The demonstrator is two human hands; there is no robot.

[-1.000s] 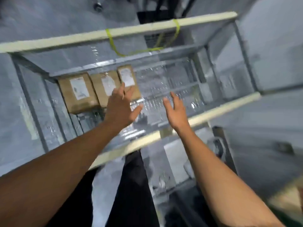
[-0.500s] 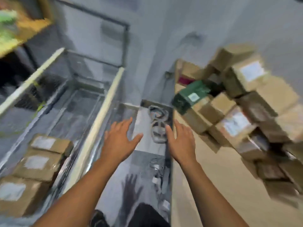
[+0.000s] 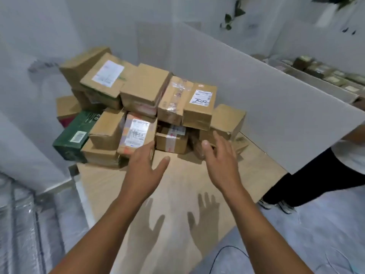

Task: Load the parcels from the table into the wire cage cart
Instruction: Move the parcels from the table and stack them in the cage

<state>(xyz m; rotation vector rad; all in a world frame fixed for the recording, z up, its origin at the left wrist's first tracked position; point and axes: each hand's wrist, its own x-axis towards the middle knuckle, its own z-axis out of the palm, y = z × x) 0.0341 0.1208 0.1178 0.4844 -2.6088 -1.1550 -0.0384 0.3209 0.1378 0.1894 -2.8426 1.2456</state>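
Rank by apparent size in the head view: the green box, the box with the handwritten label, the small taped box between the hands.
1. green box, partly hidden
2. box with the handwritten label, nearly alike, so order unsure
3. small taped box, clearly smallest

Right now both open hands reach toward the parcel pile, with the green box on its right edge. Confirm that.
Wrong side: the head view shows the green box on the left edge of the parcel pile. The left hand and right hand are open, reaching toward it.
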